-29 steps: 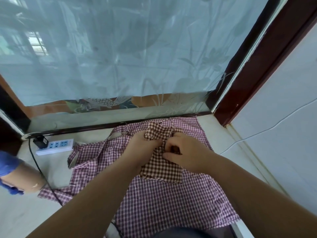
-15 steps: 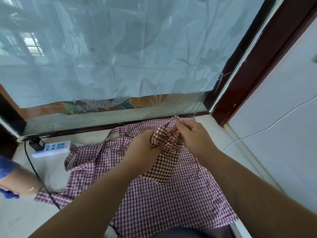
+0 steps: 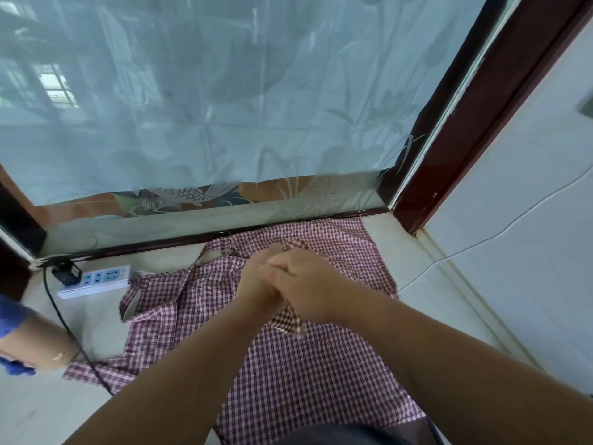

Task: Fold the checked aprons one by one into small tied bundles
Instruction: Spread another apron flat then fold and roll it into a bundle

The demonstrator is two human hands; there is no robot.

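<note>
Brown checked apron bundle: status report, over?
Left hand, right hand grip small brown checked apron bundle. Spread pink checked apron beneath. Black cable crosses its corner.

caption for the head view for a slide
The left hand and right hand grip a brown-checked apron bundle over a spread purple-checked apron.

The spread apron (image 3: 314,380) is thin, matt woven cloth, creased; the brown checked apron (image 3: 290,321) over it is the same soft weave. Beneath it the floor (image 3: 38,412) looks like smooth pale stone, faintly shiny. Left of it lies a glossy white plastic power strip (image 3: 96,281); behind it stands frosted glass (image 3: 224,107) in a lacquered dark wooden frame (image 3: 487,123).
</note>
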